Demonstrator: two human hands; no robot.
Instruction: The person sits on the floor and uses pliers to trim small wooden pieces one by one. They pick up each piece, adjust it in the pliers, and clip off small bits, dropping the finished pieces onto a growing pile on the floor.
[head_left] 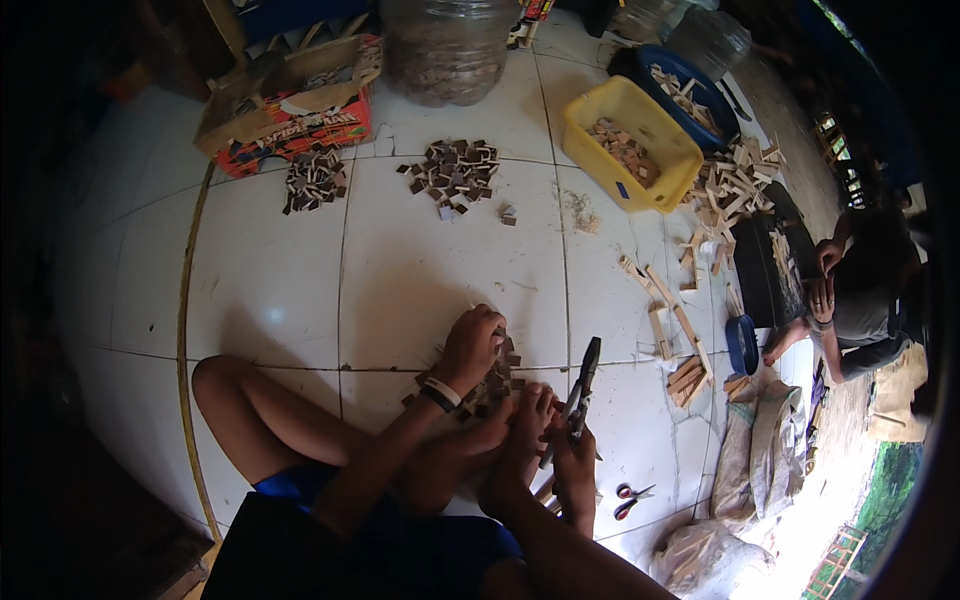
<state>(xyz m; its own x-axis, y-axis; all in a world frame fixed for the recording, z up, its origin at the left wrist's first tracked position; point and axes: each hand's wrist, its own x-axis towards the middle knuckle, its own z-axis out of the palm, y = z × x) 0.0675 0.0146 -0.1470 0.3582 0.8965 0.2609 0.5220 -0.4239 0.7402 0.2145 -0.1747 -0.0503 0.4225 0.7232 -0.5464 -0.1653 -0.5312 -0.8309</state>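
Our right hand (574, 472) grips pliers (584, 384) pointing away; leftward, chips (492, 386) beside our curled left hand (472, 348), its hold unclear, meet a tile's (372, 400) edge.

A bright yellow tub (596, 170) with a dark blue patch on its wall holds brown and tan wood chips (625, 150) on a white tiled floor (450, 260) gridded by dark joints. A deep blue basin (722, 105) sits behind the tub to the right. Left of the tub, dark brown squares (455, 175) show pale edges; farther left, a brown cardboard box (300, 138) carries red-and-black print. Nearer the viewer than the tub are a black-and-grey hand tool (586, 375), red-and-black-handled scissors (634, 498), blue shorts (280, 482), black and white wristbands (441, 392) and, rightward, greyish-beige sacks (775, 455).
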